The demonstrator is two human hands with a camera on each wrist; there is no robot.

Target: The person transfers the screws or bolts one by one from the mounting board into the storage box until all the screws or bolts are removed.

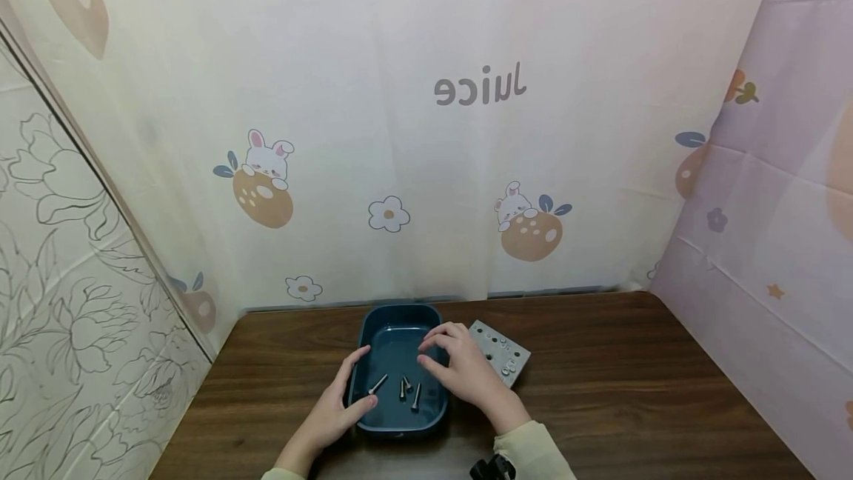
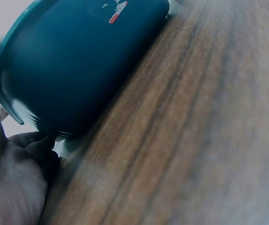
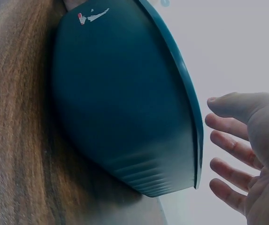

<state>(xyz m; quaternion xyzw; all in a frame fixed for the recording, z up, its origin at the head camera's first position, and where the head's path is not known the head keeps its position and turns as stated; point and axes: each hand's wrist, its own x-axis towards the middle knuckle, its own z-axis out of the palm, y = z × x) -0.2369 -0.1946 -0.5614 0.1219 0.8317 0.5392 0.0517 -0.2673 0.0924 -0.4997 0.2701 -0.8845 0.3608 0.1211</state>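
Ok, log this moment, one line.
left hand: holding blue tray; right hand: over tray, empty; bolts: inside tray; metal plate: beside tray

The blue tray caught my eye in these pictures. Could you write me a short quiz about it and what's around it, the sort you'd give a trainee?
1. Which hand touches the tray? A) right B) left C) neither
2. True or false: the plate lies inside the tray.
3. How many bolts lie in the tray?

Key:
1. B: the left hand is on its side and rim; the right hand is over the tray, its fingers apart from it.
2. False: the plate lies on the table, to the right of the tray.
3. Four.
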